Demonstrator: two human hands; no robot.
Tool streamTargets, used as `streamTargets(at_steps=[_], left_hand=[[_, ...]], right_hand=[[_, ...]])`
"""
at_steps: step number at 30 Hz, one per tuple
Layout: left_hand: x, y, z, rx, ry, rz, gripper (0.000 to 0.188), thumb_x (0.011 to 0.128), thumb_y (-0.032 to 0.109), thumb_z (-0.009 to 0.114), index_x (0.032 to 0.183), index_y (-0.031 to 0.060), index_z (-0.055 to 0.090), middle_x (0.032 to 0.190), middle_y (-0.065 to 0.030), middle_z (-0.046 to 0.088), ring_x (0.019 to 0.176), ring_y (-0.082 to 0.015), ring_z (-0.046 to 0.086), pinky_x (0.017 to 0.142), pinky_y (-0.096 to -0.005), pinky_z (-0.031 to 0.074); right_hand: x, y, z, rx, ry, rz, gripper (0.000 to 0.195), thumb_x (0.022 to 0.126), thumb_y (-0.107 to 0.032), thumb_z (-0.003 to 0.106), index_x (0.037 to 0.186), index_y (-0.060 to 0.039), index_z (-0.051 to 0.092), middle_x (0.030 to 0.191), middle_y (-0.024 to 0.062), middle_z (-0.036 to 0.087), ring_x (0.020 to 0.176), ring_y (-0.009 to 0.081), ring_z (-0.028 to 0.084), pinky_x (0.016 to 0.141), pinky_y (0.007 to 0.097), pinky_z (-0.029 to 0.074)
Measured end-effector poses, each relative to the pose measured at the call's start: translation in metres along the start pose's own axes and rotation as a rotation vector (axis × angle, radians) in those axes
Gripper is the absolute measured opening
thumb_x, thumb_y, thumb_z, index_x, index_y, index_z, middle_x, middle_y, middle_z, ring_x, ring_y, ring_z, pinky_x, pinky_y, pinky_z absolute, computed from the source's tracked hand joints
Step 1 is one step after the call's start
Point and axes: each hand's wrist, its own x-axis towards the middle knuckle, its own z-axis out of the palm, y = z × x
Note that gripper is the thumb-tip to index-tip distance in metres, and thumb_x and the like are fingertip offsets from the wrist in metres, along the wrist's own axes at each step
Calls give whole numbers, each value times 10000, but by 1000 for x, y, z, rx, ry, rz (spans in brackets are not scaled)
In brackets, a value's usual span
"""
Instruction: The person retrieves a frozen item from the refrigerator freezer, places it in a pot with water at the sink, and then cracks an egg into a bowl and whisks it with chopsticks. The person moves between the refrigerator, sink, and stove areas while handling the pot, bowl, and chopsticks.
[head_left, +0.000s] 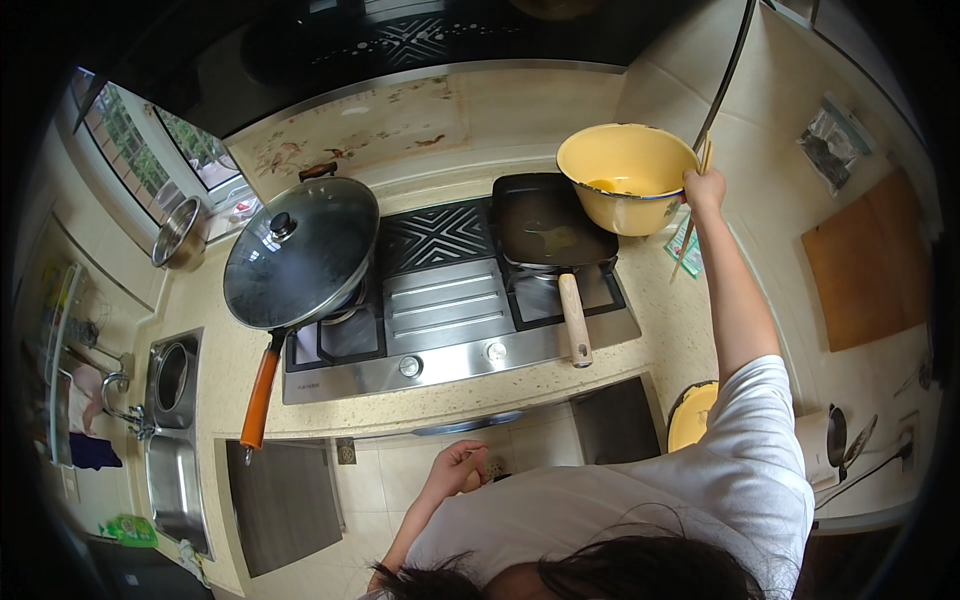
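My right hand (704, 189) grips the right rim of a yellow enamel basin (630, 161) together with wooden chopsticks (683, 244). The basin is held over the right side of a square frying pan (532, 214), with a little yellow liquid inside. A small pale yellow patch of liquid lies on the pan's dark base; its wooden handle points towards me. Low in front of my body, my left hand (459, 469) has its fingers curled; whether it holds something cannot be made out. A wok with a fogged glass lid (304, 259) and an orange handle stands on the left burner.
The steel gas hob (446, 300) is set in a speckled counter (360, 416). A double sink (174, 480) lies left, with a metal bowl (180, 234) by the window. A yellow dish (691, 416) sits at right, near an open-lidded appliance (821, 442). The range hood (420, 37) hangs above.
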Motion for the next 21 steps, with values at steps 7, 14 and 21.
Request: streamTargets(at_steps=[7,14,21], left_hand=[[4,-4,2,22,-1,18,259,901,170,558,1076,-20,538,684,-46,610,591,-103,565,526,-231,436],[5,-2,2,49,-7,12,256,895,174,569,1077,-5,546,681,-49,611,596,-113,580,528,-235,442],[5,-6,-7,83,-33,49,244,887,157,571,1061,-13,552,675,-67,609,589,-146,602,541,-272,467]], right_hand=[[-4,9,-10,178,-46,231,135,740,-44,521,661,64,541,518,89,544,338,145,504,307,285,359],[-2,25,-14,319,-78,389,125,745,-47,511,658,42,519,505,82,527,327,138,484,276,251,321],[9,66,-12,583,-188,387,102,772,-62,526,691,1,529,535,42,514,349,101,449,294,225,339]])
